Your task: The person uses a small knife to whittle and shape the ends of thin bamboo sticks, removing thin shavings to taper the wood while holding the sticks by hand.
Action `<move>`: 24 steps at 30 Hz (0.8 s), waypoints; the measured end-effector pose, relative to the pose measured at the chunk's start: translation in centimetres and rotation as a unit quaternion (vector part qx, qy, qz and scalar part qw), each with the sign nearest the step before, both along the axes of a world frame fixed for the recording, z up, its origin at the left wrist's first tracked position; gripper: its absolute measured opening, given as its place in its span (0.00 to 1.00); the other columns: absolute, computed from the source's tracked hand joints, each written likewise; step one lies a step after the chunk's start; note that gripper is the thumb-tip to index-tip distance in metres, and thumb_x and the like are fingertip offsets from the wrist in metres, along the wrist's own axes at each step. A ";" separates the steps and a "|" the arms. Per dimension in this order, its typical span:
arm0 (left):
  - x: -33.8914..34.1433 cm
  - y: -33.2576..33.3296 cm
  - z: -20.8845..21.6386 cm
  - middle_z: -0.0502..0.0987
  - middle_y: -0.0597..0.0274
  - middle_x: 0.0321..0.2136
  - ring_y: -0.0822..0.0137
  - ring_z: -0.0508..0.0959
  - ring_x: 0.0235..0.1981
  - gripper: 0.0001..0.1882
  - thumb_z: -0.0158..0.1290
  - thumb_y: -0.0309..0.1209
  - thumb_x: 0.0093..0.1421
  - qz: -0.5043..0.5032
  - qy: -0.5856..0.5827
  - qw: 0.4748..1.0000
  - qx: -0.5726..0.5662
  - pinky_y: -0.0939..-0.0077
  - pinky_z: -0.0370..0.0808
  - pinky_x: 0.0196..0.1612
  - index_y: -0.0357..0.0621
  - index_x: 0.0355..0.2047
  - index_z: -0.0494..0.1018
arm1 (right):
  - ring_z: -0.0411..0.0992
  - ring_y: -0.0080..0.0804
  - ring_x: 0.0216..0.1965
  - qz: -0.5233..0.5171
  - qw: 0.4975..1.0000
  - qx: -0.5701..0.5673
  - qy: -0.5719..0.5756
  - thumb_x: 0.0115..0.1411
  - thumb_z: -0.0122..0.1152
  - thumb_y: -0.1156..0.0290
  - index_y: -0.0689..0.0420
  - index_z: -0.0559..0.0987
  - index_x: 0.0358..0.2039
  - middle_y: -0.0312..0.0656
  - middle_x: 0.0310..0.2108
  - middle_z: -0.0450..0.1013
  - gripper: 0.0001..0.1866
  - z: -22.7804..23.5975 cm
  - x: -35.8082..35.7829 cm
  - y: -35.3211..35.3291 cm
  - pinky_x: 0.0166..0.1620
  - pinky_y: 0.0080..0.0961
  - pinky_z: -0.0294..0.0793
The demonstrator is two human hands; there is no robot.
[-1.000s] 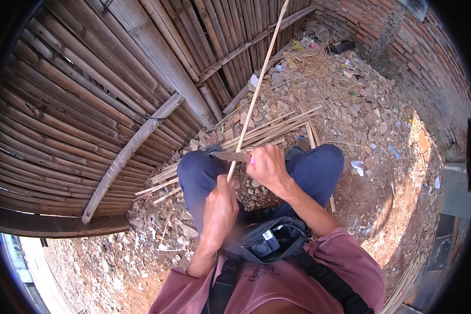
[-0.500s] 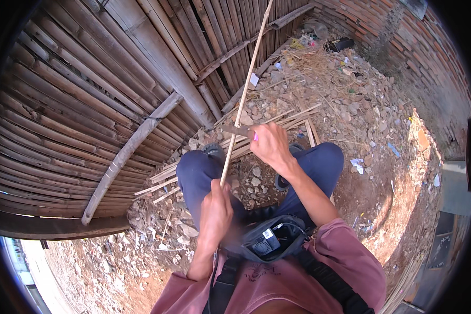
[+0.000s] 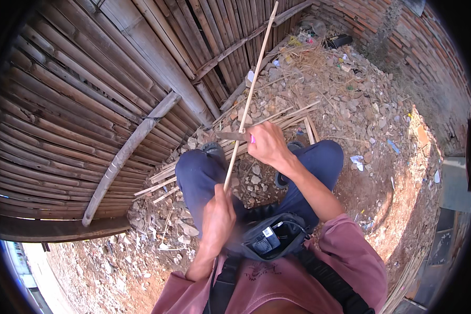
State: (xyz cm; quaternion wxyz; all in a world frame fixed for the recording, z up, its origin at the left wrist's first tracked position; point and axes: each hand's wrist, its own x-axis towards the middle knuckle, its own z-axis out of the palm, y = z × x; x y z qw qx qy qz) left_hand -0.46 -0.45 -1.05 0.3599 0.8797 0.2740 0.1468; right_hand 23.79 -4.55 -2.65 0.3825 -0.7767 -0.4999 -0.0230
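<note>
My left hand (image 3: 217, 214), low and a bit left of centre: fingers clamped on the near end of a long pale strip (image 3: 255, 89), thumb along it. Strip runs from that grip up and away between my knees, slanting right, far end seen against the bamboo wall (image 3: 78, 141). My right hand (image 3: 269, 148), ahead of the left and to its right: fingers closed in a fist on a knife (image 3: 230, 136), handle mostly hidden, a spot of pink showing at the fist. Blade points left and crosses the strip well above my left hand; edge contact too small to tell. Small pale curl (image 3: 242, 130) on the strip right by the blade. Blue trousers (image 3: 196, 170), knees bent, one each side. More strips (image 3: 159, 186) lie in a loose pile on the stony ground (image 3: 345, 118), past my feet and out to the left. Open dark bag (image 3: 293, 233) at my waist, dark device (image 3: 264, 245) inside. Pink shirt (image 3: 350, 246), black straps (image 3: 327, 280) over it. Brick wall (image 3: 437, 52) far right, dark box (image 3: 338, 41) near its foot.
</note>
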 end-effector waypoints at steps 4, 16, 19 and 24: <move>-1.2 -0.7 0.3 0.78 0.29 0.27 0.28 0.80 0.32 0.06 0.47 0.24 0.74 0.020 0.065 0.997 -0.033 0.39 0.72 0.29 0.35 0.46 0.64 | 0.80 0.59 0.24 -0.086 0.995 -0.041 0.034 0.53 0.58 0.77 0.65 0.87 0.26 0.61 0.19 0.77 0.10 -0.6 3.9 0.4 0.32 0.51 0.79; -3.6 0.7 -0.4 0.78 0.37 0.26 0.30 0.80 0.32 0.09 0.49 0.32 0.76 -0.011 0.053 0.990 -0.127 0.42 0.71 0.33 0.38 0.45 0.69 | 0.55 0.15 0.16 0.038 0.878 0.121 0.461 0.62 0.46 0.71 0.62 0.84 0.41 0.29 0.17 0.61 0.18 -0.6 6.7 -1.5 0.20 0.24 0.55; -3.1 1.3 1.0 0.75 0.41 0.23 0.34 0.78 0.29 0.12 0.49 0.37 0.77 0.003 0.053 0.987 -0.150 0.49 0.71 0.32 0.38 0.45 0.71 | 0.52 0.09 0.16 0.130 0.781 0.114 0.600 0.65 0.47 0.69 0.64 0.77 0.58 0.27 0.21 0.63 0.24 0.9 5.3 -2.5 0.19 0.13 0.50; -3.1 1.8 1.0 0.73 0.56 0.20 0.61 0.74 0.22 0.18 0.44 0.41 0.80 -0.012 0.030 0.991 -0.130 0.61 0.69 0.29 0.37 0.43 0.73 | 0.54 0.09 0.16 0.113 0.783 0.083 0.606 0.72 0.51 0.61 0.60 0.72 0.66 0.29 0.29 0.68 0.26 1.3 3.5 -2.7 0.18 0.14 0.51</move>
